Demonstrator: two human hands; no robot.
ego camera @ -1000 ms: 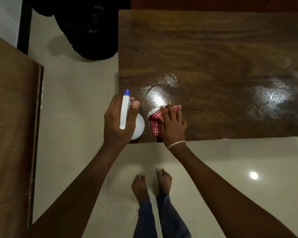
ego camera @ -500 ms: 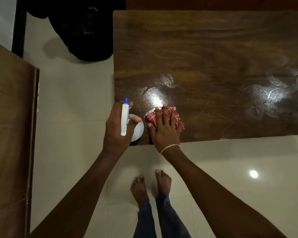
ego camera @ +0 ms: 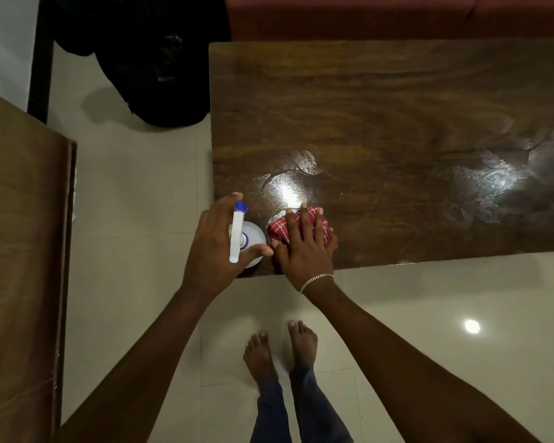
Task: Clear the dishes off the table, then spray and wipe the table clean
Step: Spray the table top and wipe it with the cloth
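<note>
Palm of my right hand [ego camera: 304, 251] lies flat, fingers spread, pressing red checked cloth [ego camera: 301, 227] onto wooden table [ego camera: 381, 123] at its near-left corner. Left hand [ego camera: 219, 247] wrapped round white spray bottle [ego camera: 248, 243], blue nozzle [ego camera: 241, 206] pointing away from me, bottle over table's left edge, just beside cloth. Wet sheen w/ glare directly beyond cloth; second wet patch far right. Tabletop otherwise bare wood. Bracelet [ego camera: 315, 280] on right wrist. Bare feet [ego camera: 280, 353] on pale tile floor [ego camera: 135, 203].

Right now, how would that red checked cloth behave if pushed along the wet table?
The red checked cloth looks soft and folded, so it would probably bunch. Under the flat right hand it should glide over the wet sheen on the table. Likely light.
</note>
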